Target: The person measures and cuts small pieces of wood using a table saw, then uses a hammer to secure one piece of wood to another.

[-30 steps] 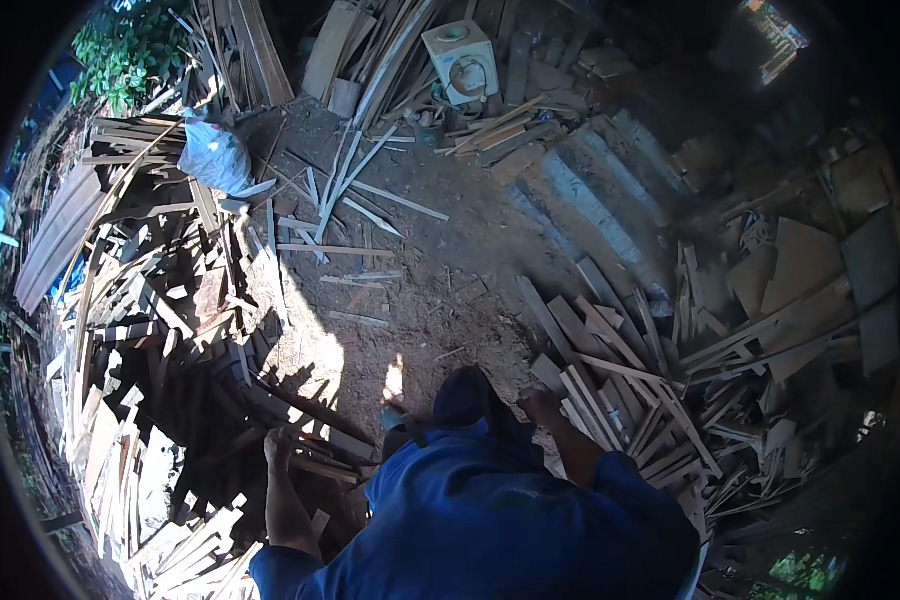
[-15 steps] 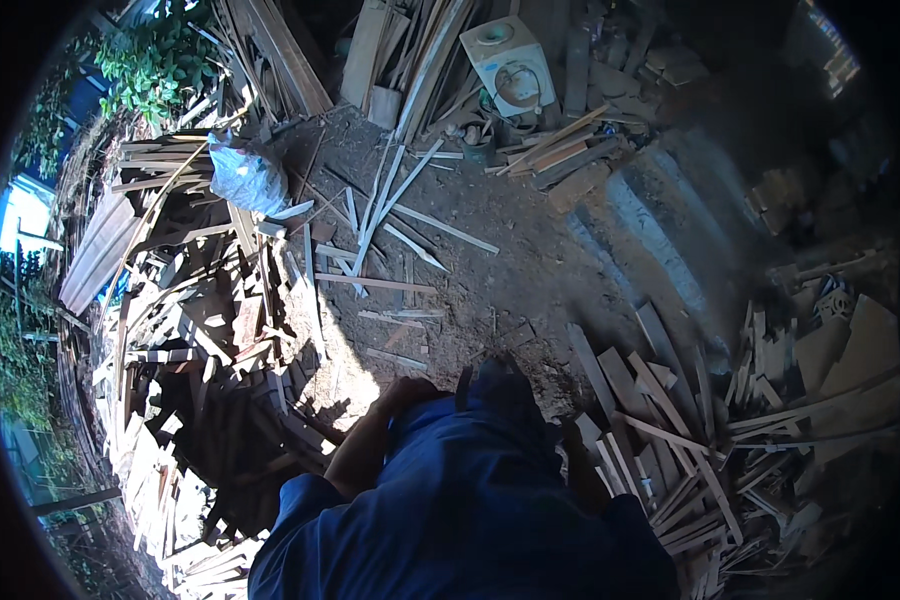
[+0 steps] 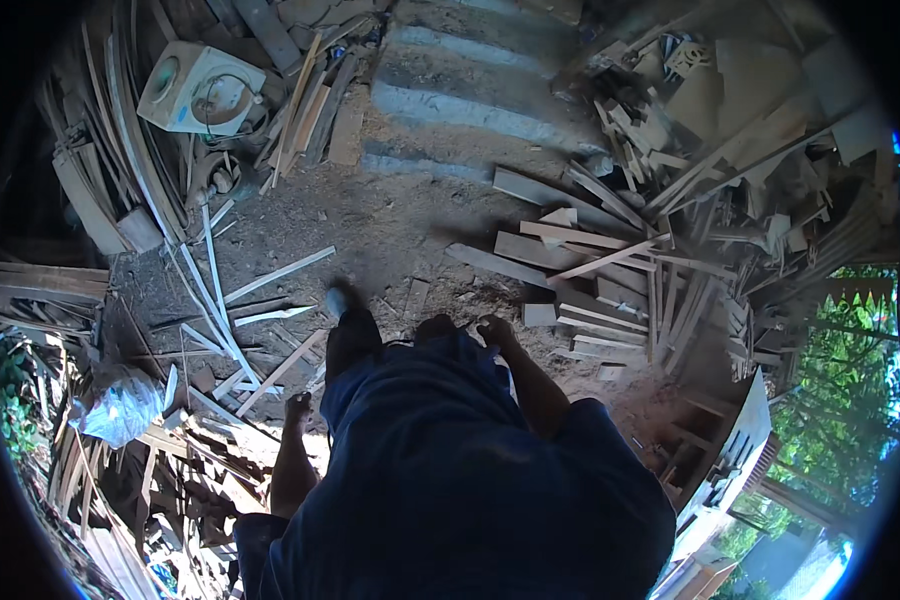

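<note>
The left hand (image 3: 298, 405) is hanging near loose sticks (image 3: 280, 275), the right hand (image 3: 492, 330) beside a pile of boards (image 3: 560, 257); neither is visibly holding anything, and I cannot tell how wide either grip is. The boards are lying roughly heaped, while the sticks are lying strewn across the floor (image 3: 400, 215). Farther off, planks (image 3: 82, 195) are standing or lying near a white machine (image 3: 202, 90).

L hand (image 3: 298, 405): small & dim, can't tell finger shape. R hand (image 3: 492, 330): dk, palm side hidden. Blue shirt (image 3: 470, 470): cut off at btm edge, hides most of legs (image 3: 353, 340). Shoe (image 3: 338, 300): blurry. Boards (image 3: 265, 30), top L: cut off by top edge. Plastic bag (image 3: 120, 405): can't tell what's in it. Wood pile (image 3: 205, 490), btm L: dk rim (image 3: 0, 560) eats part.
</note>
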`<state>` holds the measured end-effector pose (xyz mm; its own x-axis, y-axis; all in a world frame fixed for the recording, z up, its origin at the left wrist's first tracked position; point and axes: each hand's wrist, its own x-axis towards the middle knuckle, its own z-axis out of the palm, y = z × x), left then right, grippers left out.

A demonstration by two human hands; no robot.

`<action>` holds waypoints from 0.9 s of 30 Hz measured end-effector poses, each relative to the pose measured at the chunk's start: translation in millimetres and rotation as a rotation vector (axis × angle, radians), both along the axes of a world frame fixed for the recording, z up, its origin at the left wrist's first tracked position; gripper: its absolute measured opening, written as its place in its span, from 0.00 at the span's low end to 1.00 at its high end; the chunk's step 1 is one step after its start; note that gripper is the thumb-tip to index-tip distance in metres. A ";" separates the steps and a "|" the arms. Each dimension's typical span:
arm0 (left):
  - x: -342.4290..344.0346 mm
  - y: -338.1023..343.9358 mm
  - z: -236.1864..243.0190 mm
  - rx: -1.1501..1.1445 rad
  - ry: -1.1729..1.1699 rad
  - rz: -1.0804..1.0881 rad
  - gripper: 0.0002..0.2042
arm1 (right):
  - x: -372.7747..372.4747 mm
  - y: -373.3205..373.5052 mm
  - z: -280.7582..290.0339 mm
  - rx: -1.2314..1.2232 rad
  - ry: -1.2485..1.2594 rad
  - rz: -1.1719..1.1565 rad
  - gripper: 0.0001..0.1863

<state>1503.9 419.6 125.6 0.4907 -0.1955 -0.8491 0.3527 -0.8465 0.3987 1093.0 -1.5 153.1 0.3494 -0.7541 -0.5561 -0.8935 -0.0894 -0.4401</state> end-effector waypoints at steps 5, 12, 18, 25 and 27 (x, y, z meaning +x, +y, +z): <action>102.9 -78.7 -18.0 -0.371 -0.388 -0.616 0.16 | -5.4 69.6 -29.9 0.316 0.182 0.210 0.20; 276.4 -142.3 -3.1 -0.211 -0.396 -0.578 0.21 | 142.4 -4.5 8.1 0.162 -0.057 0.032 0.19; 284.4 -195.5 4.3 -0.011 -0.263 -0.762 0.20 | 96.8 32.5 -11.5 -0.129 -0.194 -0.394 0.24; 244.7 -285.9 -2.1 -0.137 -0.269 -1.052 0.22 | 70.5 39.6 -92.2 0.242 0.075 -0.111 0.22; 209.9 -314.2 -1.6 -0.169 -0.225 -1.268 0.21 | 56.1 30.8 -110.3 0.322 0.095 -0.099 0.24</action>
<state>1713.8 105.4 124.0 0.0134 -0.7219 -0.6919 -0.7407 -0.4720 0.4781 1149.1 29.4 42.9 0.2185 -0.5621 -0.7977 -0.9294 0.1293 -0.3457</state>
